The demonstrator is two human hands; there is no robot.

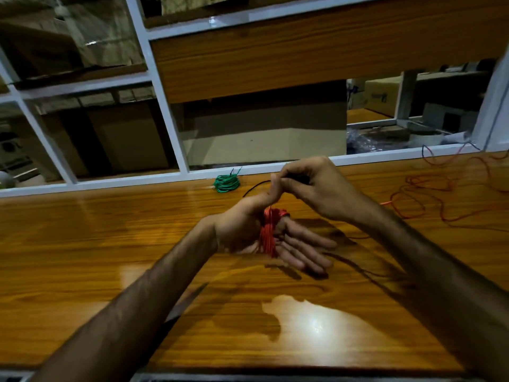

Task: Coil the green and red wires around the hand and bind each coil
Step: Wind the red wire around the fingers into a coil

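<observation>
Red wire (pixel 267 235) wound in a tight band across the palm of the left hand (pixel 264 232), fingers straight and pointing right, thumb up. Right hand (pixel 308 186) just above, touching that thumb, fingertips pinched on something dark, probably a thin black tie (pixel 254 187); hard to tell. Loose red slack (pixel 429 199) trailing well off to the right on the table (pixel 110 244). Green coil (pixel 226 183) already bundled, lying at the far edge, apart. Band running across the palm, so binding likely due from the right hand, the nearer one.
</observation>
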